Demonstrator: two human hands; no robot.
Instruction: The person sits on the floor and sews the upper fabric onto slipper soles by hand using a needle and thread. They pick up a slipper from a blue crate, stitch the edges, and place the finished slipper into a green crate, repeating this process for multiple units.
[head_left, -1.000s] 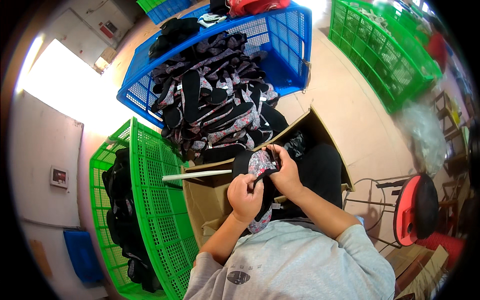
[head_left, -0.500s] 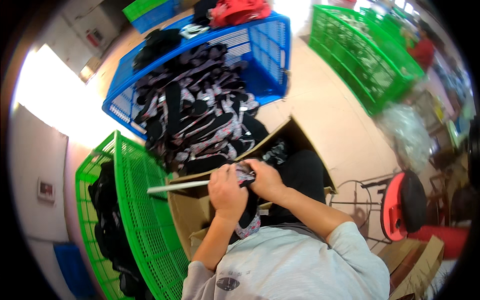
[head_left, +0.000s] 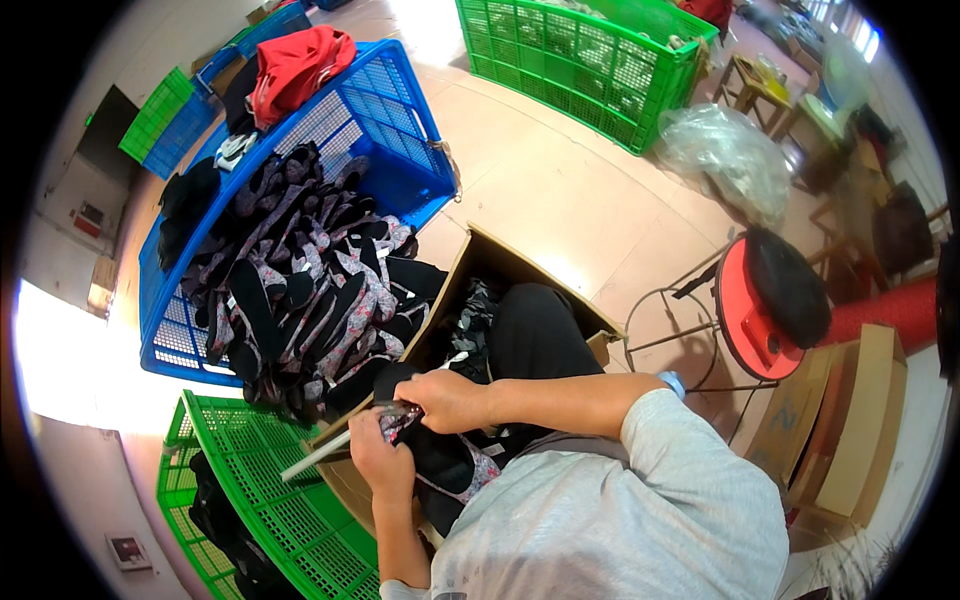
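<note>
My left hand (head_left: 380,458) is closed around a black fabric piece with a pink-and-grey floral print (head_left: 476,470), which hangs down over my lap. A slim white rod (head_left: 318,456) sticks out leftward from beside this hand; its inner end is hidden. Pressed against the left hand, my right hand (head_left: 450,400) pinches the same fabric at its bunched end. Something dark and shiny shows between the fingers, too small to name. Just ahead, a heap of similar floral-and-black pieces (head_left: 300,290) spills from a tipped blue plastic crate (head_left: 405,165).
An open cardboard box (head_left: 545,275) with dark crumpled items stands around my leg. At my left is a green mesh crate (head_left: 260,480) of black pieces. A red-seated stool (head_left: 735,305), a clear plastic bag (head_left: 725,155) and a green crate (head_left: 580,75) stand to the right.
My view has swung right, so the crates sit farther left. My right forearm now lies more level across my body. Both hands still grip the floral fabric piece; the rod tilts more steeply.
</note>
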